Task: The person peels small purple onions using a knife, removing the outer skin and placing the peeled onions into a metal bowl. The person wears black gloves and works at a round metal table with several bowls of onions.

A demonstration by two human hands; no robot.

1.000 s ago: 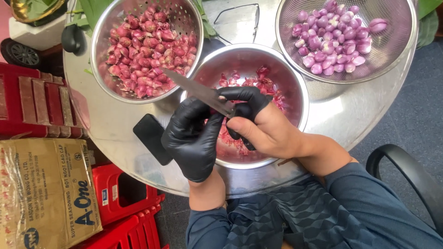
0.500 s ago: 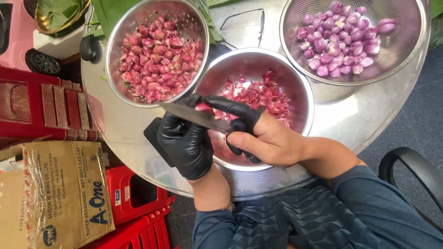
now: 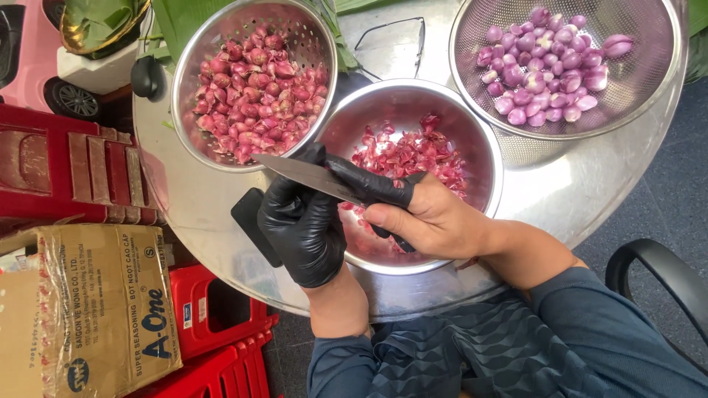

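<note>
Nearest the person, at the near edge of the round metal tabletop (image 3: pixel 221 243), the left hand (image 3: pixel 304 230) in a black glove is curled closed, fingers pressed together around something small that the glove hides, so whether it pinches a shallot cannot be told. Just to its left a flat black object (image 3: pixel 251 221) lies on the tabletop. The right hand (image 3: pixel 428 220), bare except for a black cover on the forefinger, is wrapped around the dark handle of a knife (image 3: pixel 310 175), with that forefinger stretched along the blade's back and the thumb tucked against the handle; the blade points left across the gloved knuckles. Both hands hover over the near rim of the middle steel bowl (image 3: pixel 483 155), which holds a loose heap of reddish-purple skins and trimmings (image 3: pixel 413 155). Farther off, toward the far left edge, a perforated steel colander (image 3: pixel 310 44) is heaped with unpeeled red shallots (image 3: pixel 254 92). Toward the far right edge, a mesh strainer (image 3: pixel 649 88) holds a smaller, shallow layer of peeled pale-purple shallots (image 3: pixel 542 63). A pair of glasses (image 3: pixel 391 40) lies between the two at the far edge. Judging by the piles, the peeling looks well short of halfway: the unpeeled heap is clearly larger than the finished one.
</note>
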